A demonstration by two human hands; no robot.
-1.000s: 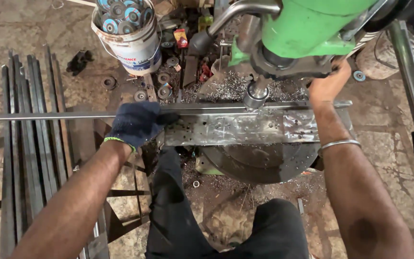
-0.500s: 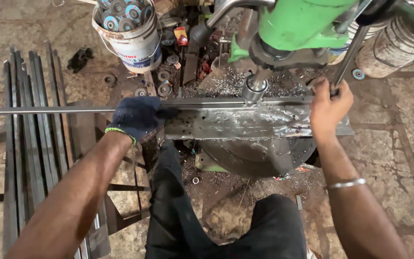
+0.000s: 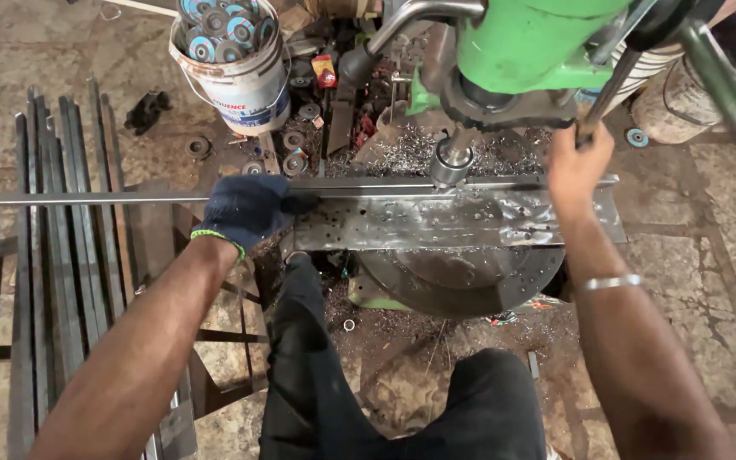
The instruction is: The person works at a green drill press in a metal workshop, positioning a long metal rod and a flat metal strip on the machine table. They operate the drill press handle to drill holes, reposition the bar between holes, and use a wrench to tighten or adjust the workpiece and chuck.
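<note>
Steel bar, long, thin and flat, runs from far out beyond the left hand, under that hand and on across the drill's plate to just short of the right hand. It looks stiff but springy over such a length, and the unsupported end left of the glove will likely sag and whip if it is let go. The metal seems oily and strewn with swarf, so probably slippery and sharp at the edges; the gloved grip close to the plate's left end looks like the sound place to hold it, pressing it down flat.

Left hand, in a dark glove, is closed down over the bar. Between the hands the drill chuck stands over the bar, at or very near its surface. Right hand, bare, is wrapped round the feed lever of the green drill press, above and behind the plate's right end. More bars lie stacked on the floor left of the left forearm.
</note>
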